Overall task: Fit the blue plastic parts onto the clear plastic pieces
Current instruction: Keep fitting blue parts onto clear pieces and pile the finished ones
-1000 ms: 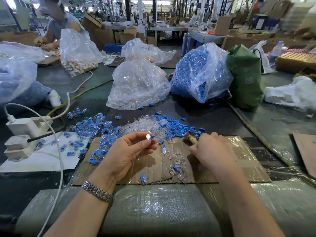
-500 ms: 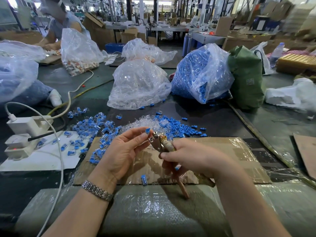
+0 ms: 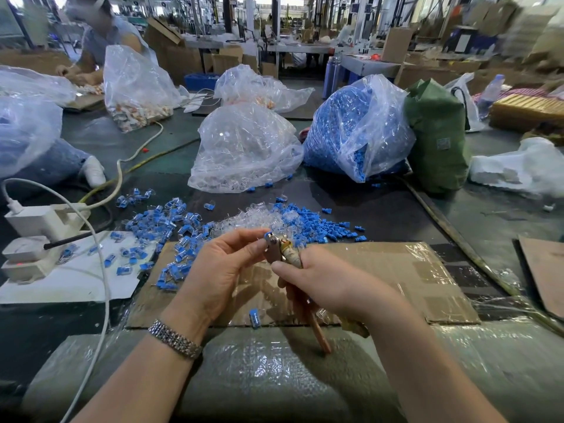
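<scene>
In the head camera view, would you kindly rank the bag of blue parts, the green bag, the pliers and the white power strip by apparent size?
1. bag of blue parts
2. green bag, somewhat smaller
3. white power strip and pliers: too alike to rank, since the right hand hides much of the pliers, which are also nearer the camera.

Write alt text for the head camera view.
The left hand pinches a blue part at the head of pliers gripped by the right hand, above cardboard strewn with blue and clear pieces.
</scene>
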A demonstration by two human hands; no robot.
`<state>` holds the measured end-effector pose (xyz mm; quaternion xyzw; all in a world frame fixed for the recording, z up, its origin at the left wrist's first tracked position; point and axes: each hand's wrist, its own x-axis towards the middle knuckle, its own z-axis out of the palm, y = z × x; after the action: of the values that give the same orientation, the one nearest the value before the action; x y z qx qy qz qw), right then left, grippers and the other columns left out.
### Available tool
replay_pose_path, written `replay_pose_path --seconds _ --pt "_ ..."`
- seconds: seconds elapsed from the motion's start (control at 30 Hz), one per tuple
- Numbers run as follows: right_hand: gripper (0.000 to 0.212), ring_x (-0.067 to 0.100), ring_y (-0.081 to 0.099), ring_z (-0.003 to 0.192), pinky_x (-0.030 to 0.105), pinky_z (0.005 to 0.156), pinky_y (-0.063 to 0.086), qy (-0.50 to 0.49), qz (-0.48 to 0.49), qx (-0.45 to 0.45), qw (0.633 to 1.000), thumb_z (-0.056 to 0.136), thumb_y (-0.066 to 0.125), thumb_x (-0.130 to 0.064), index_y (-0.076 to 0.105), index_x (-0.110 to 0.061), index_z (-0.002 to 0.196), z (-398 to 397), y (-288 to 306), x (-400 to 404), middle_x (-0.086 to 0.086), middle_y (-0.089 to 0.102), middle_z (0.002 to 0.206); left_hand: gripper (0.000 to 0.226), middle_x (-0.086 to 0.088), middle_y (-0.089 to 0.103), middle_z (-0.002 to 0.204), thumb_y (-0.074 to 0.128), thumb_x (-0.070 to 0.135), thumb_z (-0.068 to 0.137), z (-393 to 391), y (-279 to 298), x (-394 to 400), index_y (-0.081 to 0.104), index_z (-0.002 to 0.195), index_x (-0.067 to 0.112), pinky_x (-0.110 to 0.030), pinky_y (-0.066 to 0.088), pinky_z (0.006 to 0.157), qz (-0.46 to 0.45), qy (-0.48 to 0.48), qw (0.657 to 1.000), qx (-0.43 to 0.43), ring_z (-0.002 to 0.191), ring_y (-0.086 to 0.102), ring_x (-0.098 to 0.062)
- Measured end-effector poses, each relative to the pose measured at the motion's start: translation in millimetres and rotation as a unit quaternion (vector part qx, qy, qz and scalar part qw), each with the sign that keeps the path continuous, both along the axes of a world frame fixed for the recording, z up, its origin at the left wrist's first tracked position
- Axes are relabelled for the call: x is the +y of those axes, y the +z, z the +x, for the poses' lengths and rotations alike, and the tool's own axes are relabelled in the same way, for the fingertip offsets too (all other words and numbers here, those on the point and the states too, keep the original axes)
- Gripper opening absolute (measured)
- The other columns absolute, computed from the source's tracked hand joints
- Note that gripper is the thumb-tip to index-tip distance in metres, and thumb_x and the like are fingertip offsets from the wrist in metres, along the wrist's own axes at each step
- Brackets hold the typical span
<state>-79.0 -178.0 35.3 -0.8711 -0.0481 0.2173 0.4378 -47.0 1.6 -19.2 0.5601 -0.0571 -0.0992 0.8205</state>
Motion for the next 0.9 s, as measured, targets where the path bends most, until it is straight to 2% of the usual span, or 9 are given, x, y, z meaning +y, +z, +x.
replay_pose_path --seconds 0.13,0.23,0.33,0.4,0.47,0.57,0.67,0.8,0.9 --pt "0.039 0.017 0.054 0.054 0.030 0.061 0.048 -0.011 -0.010 -0.004 1.000 0.103 0.051 -0.043 0.061 -0.010 0.084 0.2 -4.3 2.5 0.000 0.055 0.061 0.026 -0.017 0.076 0.107 0.073 0.020 0.080 -2.0 0.5 -1.0 0.079 0.105 0.015 -0.026 0.061 0.069 0.055 0.015 0.998 -0.029 0.092 0.076 -0.026" --pt "0.048 0.011 0.058 0.047 0.024 0.053 0.048 -0.021 -0.010 -0.014 1.000 0.101 0.051 -0.049 0.064 -0.005 0.086 0.6 -3.3 -0.3 -0.002 0.061 0.058 0.023 -0.014 0.077 0.105 0.073 0.022 0.082 -2.1 -0.1 -1.5 0.079 0.104 0.019 -0.028 0.062 0.073 0.070 0.036 0.996 -0.049 0.094 0.075 -0.026" --pt "0.050 0.012 0.054 0.049 0.025 0.053 0.046 -0.031 -0.069 -0.042 0.996 0.097 0.053 -0.058 0.059 -0.012 0.076 6.6 2.9 -14.3 0.000 0.061 0.063 0.012 -0.002 0.076 0.096 0.072 0.020 0.090 0.2 -5.1 1.7 0.077 0.100 0.023 -0.022 0.060 0.073 0.166 0.117 0.973 -0.108 0.087 0.072 -0.016" --pt "0.044 0.009 0.052 0.052 0.023 0.049 0.042 -0.080 -0.151 -0.081 0.982 0.096 0.056 -0.057 0.055 -0.018 0.076 15.5 1.7 -31.1 -0.002 0.060 0.069 0.010 0.006 0.071 0.090 0.070 0.016 0.094 2.9 -10.6 4.3 0.072 0.099 0.025 -0.014 0.054 0.073 0.303 0.209 0.915 -0.168 0.083 0.066 -0.004" --pt "0.039 0.015 0.059 0.071 0.030 0.057 0.044 -0.135 -0.270 -0.117 0.946 0.097 0.056 -0.055 0.057 -0.018 0.087 25.0 -4.5 -47.6 0.004 0.062 0.091 0.013 0.009 0.063 0.091 0.067 0.013 0.094 4.5 -13.4 3.5 0.067 0.098 0.026 -0.015 0.052 0.073 0.413 0.277 0.843 -0.207 0.083 0.061 -0.004" --pt "0.043 0.032 0.059 0.100 0.039 0.083 0.050 -0.177 -0.391 -0.108 0.897 0.099 0.054 -0.048 0.058 -0.010 0.119 32.2 -20.6 -62.5 0.015 0.050 0.121 0.014 0.004 0.054 0.092 0.067 0.010 0.090 7.1 -16.1 2.0 0.067 0.095 0.023 -0.040 0.050 0.086 0.519 0.325 0.766 -0.197 0.088 0.055 -0.017" --pt "0.048 0.034 0.055 0.110 0.045 0.095 0.049 -0.181 -0.440 -0.101 0.874 0.098 0.054 -0.046 0.055 -0.009 0.129 31.7 -35.6 -66.6 0.014 0.046 0.123 0.013 0.000 0.048 0.095 0.068 0.010 0.085 8.3 -18.8 2.3 0.070 0.093 0.021 -0.050 0.040 0.098 0.591 0.342 0.707 -0.183 0.098 0.049 -0.024" --pt "0.065 0.032 0.047 0.121 0.046 0.100 0.043 -0.183 -0.456 -0.158 0.857 0.094 0.053 -0.063 0.053 -0.010 0.131 39.8 -38.7 -63.5 0.014 0.050 0.130 0.017 0.006 0.047 0.094 0.064 0.009 0.086 6.9 -21.9 -4.7 0.068 0.095 0.024 -0.037 0.037 0.093 0.586 0.272 0.718 -0.258 0.097 0.045 -0.015" --pt "0.036 0.025 0.048 0.121 0.048 0.102 0.038 -0.125 -0.417 -0.257 0.863 0.098 0.058 -0.043 0.056 -0.020 0.126 55.3 -34.2 -51.4 0.003 0.055 0.126 0.018 0.013 0.052 0.096 0.060 0.016 0.090 5.0 -24.0 -12.2 0.069 0.102 0.026 -0.031 0.036 0.097 0.562 0.180 0.742 -0.319 0.098 0.045 -0.006"
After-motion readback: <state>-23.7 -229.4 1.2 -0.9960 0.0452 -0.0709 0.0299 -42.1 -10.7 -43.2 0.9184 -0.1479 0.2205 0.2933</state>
